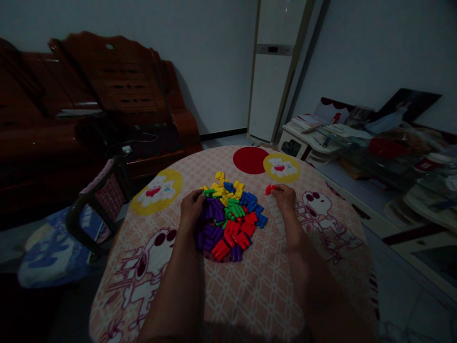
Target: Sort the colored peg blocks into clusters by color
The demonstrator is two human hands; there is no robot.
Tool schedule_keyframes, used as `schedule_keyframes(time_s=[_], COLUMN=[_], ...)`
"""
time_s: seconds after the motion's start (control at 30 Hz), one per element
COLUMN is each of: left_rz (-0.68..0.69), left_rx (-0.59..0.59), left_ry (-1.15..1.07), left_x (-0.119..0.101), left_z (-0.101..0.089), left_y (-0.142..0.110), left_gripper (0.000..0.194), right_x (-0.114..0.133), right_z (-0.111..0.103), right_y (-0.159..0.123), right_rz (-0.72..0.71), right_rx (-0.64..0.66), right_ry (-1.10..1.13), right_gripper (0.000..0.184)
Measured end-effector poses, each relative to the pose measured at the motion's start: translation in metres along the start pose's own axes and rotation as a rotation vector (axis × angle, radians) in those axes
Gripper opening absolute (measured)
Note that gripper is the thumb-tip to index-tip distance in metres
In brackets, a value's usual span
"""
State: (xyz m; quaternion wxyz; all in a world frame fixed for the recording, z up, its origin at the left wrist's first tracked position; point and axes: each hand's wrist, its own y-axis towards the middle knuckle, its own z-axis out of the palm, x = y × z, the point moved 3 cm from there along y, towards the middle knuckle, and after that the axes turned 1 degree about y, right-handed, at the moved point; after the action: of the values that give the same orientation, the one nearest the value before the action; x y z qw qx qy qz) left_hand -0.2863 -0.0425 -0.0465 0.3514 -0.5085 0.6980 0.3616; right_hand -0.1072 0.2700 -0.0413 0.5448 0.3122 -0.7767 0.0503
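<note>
In my right hand (285, 196) is a small red plastic piece (269, 189), pinched between thumb and fingertips just off the table, to the right of the pile. My left hand (192, 207) is at the pile's left edge, fingers closed around the end of a green plastic piece (209, 192). The pile holds many chunky plastic pieces sorted loosely by colour: purple pieces (212, 209) beside my left hand, yellow pieces (228, 190) at the back, blue pieces (253, 202) on the right, green pieces (235, 208) in the middle and red pieces (233, 231) in front.
A patterned cloth (250, 295) covers the round table. A chair (103, 190) stands at its left, with a wooden sofa (117, 85) behind. To the right is a low cabinet (357, 166) crowded with papers and bags. A tall white air conditioner (273, 85) fills the corner.
</note>
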Motion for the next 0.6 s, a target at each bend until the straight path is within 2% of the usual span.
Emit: schedule_keyframes(time_s=[0.17,0.23,0.3,0.37,0.43,0.5,0.53,0.6], left_rz=[-0.023,-0.006,0.087,0.215,0.314,0.422,0.471,0.545], left_rx=[0.004,-0.051,-0.139,-0.152,-0.011,0.227,0.331,0.468], left_ry=[0.022,0.058,0.086,0.053,-0.035,-0.041,-0.002,0.123], left_x=[-0.003,-0.01,-0.025,-0.046,-0.068,-0.088,-0.095,-0.104], left_z=[-0.002,-0.006,-0.012,-0.014,-0.008,0.005,0.013,0.027], left_y=[-0.004,-0.008,-0.014,-0.022,-0.031,-0.042,-0.048,-0.059], left_gripper=[0.036,0.035,0.036,0.037,0.035,0.031,0.03,0.032], right_x=[0.004,0.012,0.027,0.046,0.065,0.082,0.087,0.095], right_z=[0.0,-0.005,-0.011,-0.014,-0.011,-0.004,-0.001,0.006], right_y=[-0.003,-0.008,-0.015,-0.025,-0.035,-0.046,-0.052,-0.063], right_rz=[0.023,-0.022,-0.124,-0.225,-0.267,-0.287,-0.295,-0.305], right_rx=[-0.03,-0.068,-0.096,-0.009,0.229,0.502,0.606,0.724], right_ry=[-0.095,-0.15,-0.19,-0.195,-0.201,-0.288,-0.369,-0.559], right_gripper=[0.018,0.025,0.032,0.03,0.023,0.016,0.013,0.013])
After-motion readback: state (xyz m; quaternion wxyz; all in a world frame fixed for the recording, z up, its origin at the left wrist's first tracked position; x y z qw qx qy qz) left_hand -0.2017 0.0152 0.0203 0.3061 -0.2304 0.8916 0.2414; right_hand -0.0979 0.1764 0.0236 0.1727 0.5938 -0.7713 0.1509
